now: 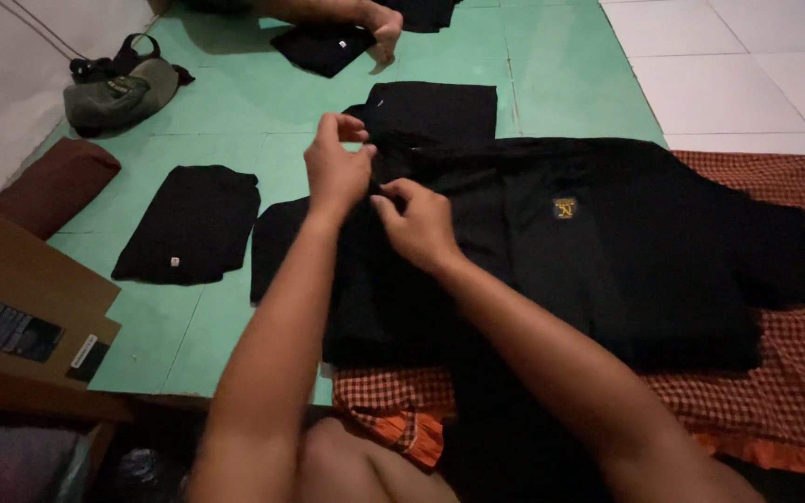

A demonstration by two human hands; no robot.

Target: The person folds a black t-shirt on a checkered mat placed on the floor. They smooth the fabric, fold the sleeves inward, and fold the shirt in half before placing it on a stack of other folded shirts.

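At the collar end of the black shirt [607,251], we are pinching its fabric with the fingers of our left hand [335,169] and right hand [418,224]; the shirt is lying spread over a checked orange cloth [794,391] on the green floor [235,140].

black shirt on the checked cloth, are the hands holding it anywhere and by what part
Both hands pinch the black shirt at its collar end: the left hand and the right hand close together on the fabric there.
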